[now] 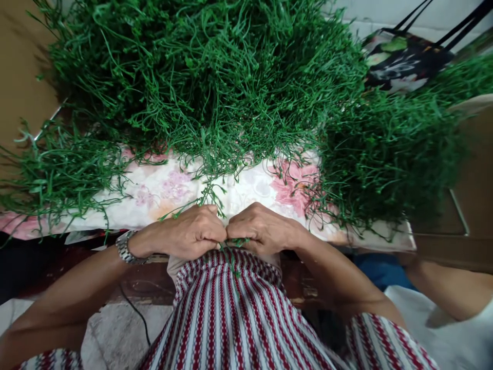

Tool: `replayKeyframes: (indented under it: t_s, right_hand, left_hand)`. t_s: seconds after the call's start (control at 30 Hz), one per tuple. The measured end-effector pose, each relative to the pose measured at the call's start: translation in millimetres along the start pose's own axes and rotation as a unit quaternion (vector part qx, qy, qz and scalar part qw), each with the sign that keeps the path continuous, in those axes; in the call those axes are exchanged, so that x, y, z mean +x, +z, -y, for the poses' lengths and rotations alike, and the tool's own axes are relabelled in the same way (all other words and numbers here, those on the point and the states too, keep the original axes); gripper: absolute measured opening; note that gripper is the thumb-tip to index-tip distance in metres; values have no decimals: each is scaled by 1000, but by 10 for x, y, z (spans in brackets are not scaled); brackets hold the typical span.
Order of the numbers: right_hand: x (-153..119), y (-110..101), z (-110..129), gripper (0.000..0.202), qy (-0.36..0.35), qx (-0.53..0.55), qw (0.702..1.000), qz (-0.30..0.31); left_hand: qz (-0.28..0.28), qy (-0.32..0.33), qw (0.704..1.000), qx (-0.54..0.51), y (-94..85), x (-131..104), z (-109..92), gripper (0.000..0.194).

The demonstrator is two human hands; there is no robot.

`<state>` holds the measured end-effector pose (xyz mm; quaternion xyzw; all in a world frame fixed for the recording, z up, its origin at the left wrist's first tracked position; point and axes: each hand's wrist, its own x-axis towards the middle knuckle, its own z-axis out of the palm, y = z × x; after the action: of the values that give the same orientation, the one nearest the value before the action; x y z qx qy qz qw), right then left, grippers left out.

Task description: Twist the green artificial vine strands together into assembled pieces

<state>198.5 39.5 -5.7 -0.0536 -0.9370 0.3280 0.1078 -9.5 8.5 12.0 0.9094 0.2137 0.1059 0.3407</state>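
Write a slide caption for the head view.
Left hand and right hand, close together, grip green sprigs, with a heap of stems beyond on floral cloth.

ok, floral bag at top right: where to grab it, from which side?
Take the floral bag by its black straps, probably from above: they extend clear of the green stems, which crowd the bag's left and lower edges.

A flowery bag (404, 64) sits past the fingers (210, 235), far right — a black cord (136, 309) is below them, left.
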Motion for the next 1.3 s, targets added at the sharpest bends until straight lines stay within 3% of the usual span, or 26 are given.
replayKeyframes:
  t_s: [0.4,0.57,0.67,0.9,1.07,1.2,1.3]
  right_hand:
    - [36,-89,54,15,-19,20,997,71]
    - [30,-109,40,16,-38,17,997,59]
    - [-4,-99,13,15,-27,20,999,18]
    - [-66,89,-19,13,34,43,991,-125]
    - [-45,174,17,12,59,-51,984,-158]
    - [-33,199,27,10,59,-127,981,-137]
    - [-31,204,38,9,47,-152,981,-110]
  left_hand:
    - [43,25,998,-28,-8,77,-61,30]
    - [53,21,998,-38,-50,68,-47,30]
    - [24,-14,999,-40,-60,46,-28,27]
    - [-136,-136,980,-58,99,3,-43,17]
    - [-133,-186,971,-64,131,13,-62,18]
    - [-141,-238,960,-34,131,43,-79,18]
    - [-110,-235,965,-38,142,47,-88,14]
